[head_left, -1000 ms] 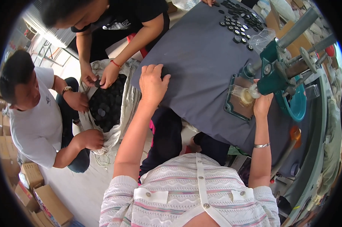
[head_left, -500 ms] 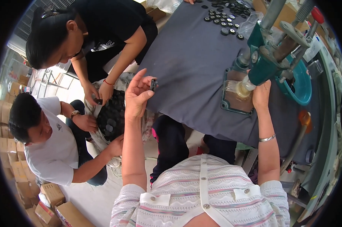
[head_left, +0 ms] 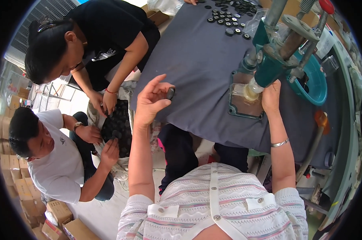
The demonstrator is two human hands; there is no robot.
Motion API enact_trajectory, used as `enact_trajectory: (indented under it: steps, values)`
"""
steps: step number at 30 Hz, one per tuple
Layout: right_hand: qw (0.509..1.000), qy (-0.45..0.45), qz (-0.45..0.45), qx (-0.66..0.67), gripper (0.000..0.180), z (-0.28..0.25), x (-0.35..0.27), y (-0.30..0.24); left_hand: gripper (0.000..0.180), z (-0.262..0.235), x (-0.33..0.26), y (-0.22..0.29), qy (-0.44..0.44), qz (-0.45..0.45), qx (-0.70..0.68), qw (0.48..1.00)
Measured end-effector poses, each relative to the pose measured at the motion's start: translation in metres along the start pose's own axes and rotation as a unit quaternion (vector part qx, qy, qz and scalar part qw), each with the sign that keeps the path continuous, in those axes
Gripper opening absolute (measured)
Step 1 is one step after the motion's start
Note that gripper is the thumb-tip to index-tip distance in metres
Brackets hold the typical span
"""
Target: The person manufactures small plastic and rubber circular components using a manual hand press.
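My left hand is raised at the left edge of the cloth-covered table. Its thumb and a finger pinch a small round black disc, while the other fingers are loosely curled. My right hand reaches behind the head of a green hand press with a red-knobbed lever. Its fingers are hidden there, so what they touch does not show. Beneath the press head a pale, translucent round piece sits over the rectangular base plate.
Many black discs, some with pale centres, lie at the table's far end. A teal basin stands right of the press. At left, two people handle discs over a sack of black pieces. Cardboard boxes stand lower left.
My left hand has moved slightly right and tilted the disc, showing more of its dark face. The white-shirted person's nearer hand has come up with a disc. The whole view has shifted a little.
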State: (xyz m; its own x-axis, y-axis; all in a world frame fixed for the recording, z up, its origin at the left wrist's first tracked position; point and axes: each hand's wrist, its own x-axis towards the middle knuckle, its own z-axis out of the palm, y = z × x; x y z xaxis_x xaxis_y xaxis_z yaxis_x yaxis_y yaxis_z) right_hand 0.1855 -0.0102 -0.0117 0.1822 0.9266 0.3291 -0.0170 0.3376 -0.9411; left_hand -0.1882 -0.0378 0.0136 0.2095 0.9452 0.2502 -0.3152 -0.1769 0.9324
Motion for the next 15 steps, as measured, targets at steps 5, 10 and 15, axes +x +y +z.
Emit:
enact_trajectory:
  steps: [5,10,15]
  values:
    - [1.000,0.017,-0.011,-0.015,0.021,0.009,-0.002,-0.008,0.063,0.013,0.009,0.000,-0.055,0.055,0.474,0.877]
    - [1.000,0.014,-0.008,-0.017,0.021,0.010,-0.001,-0.008,0.058,0.007,0.001,-0.012,0.008,0.118,0.557,0.822]
    - [1.000,0.021,-0.015,-0.011,0.021,0.007,-0.002,-0.012,0.046,0.017,-0.002,-0.018,0.040,0.119,0.587,0.800]
